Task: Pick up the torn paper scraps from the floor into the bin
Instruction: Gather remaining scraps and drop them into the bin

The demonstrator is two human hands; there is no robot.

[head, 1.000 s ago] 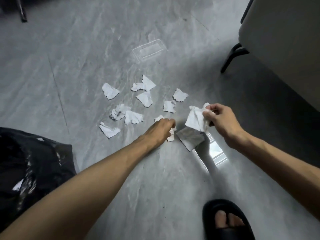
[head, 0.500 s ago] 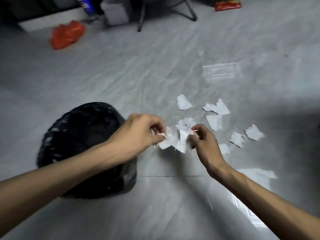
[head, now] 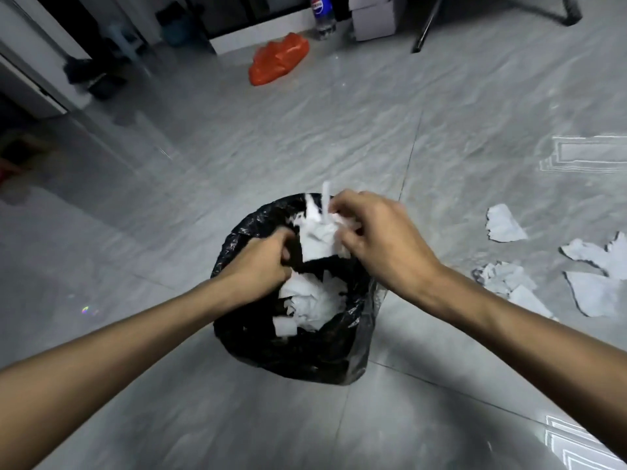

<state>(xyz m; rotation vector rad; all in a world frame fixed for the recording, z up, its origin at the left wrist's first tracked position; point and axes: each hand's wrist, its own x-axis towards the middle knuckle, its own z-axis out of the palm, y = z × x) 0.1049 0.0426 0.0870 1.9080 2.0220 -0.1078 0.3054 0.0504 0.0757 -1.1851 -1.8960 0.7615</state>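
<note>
A bin lined with a black bag [head: 305, 351] stands on the grey floor in the middle of the view, with several white paper scraps [head: 312, 300] lying inside it. Above its opening my right hand [head: 380, 239] is shut on a bunch of white scraps [head: 317, 239] that hang over the bin. Just left of that bunch, my left hand [head: 261, 266] is over the bin with its fingers curled; what it holds is hidden. More torn scraps [head: 502, 225] lie on the floor at the right, some near the frame edge [head: 597, 290].
An orange plastic bag [head: 278, 62], a cola bottle [head: 320, 11] and a white box [head: 373, 18] sit at the back. A chair leg [head: 424, 32] stands at the back right. Dark items lie by a wall at the back left.
Both hands lifted scraps off the floor and carried them left over the bin. The view swung left, so the scraps on the floor now sit at the right edge.
</note>
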